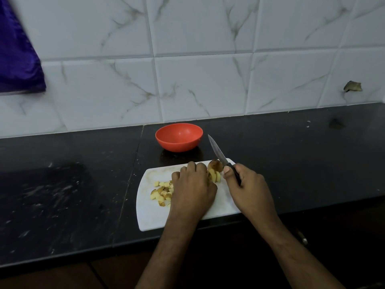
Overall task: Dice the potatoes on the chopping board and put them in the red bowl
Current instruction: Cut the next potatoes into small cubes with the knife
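Observation:
A white chopping board lies on the black counter. A pile of diced potato pieces sits on its left part. My left hand presses down on cut potato slices near the board's far edge; most of that potato is hidden under my fingers. A brown uncut potato piece lies just behind. My right hand grips a black-handled knife, blade raised and pointing away toward the wall. The red bowl stands behind the board and looks empty inside.
The black stone counter runs left and right, with the marble-tiled wall right behind the bowl. A purple cloth hangs at the upper left. The counter's front edge lies just under the board's near side.

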`<state>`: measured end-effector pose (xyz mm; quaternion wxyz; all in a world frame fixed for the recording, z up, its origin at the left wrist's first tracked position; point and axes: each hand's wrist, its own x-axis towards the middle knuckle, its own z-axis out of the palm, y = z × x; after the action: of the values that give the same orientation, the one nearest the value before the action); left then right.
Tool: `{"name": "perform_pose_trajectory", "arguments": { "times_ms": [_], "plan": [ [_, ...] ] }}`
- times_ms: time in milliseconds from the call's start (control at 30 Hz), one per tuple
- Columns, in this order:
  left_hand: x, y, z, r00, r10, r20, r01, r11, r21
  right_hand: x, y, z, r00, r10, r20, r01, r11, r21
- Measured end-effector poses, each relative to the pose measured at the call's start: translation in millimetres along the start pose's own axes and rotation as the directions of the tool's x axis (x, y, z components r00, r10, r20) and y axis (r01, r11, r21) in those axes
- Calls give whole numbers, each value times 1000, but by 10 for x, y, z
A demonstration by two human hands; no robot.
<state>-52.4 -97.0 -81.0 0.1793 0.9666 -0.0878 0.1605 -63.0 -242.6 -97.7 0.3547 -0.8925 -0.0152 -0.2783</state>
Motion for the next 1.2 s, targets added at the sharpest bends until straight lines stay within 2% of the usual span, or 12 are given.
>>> {"name": "perform_pose_trajectory", "arguments": {
  "times_ms": [367, 567, 867, 1200],
  "plan": [
    [1, -48, 22, 1000, 1, -3, -1, 999, 41, 7, -10, -1, 1000, -6, 12, 6, 1000, -11],
    [-2, -23, -38, 998, -8, -68, 6, 1000, -28, 5, -7, -3, 1000, -8, 20, 9, 1000, -10],
    [-96, -3, -143, 974, 48, -219, -72, 992, -107, 6, -8, 3, 1000, -6, 13, 6, 1000, 2],
    [-127, -19, -151, 978, 75, -195, -92, 993, -78, 1, -48, -19, 1000, 17, 24, -17, 999, -33]
  ]
}}
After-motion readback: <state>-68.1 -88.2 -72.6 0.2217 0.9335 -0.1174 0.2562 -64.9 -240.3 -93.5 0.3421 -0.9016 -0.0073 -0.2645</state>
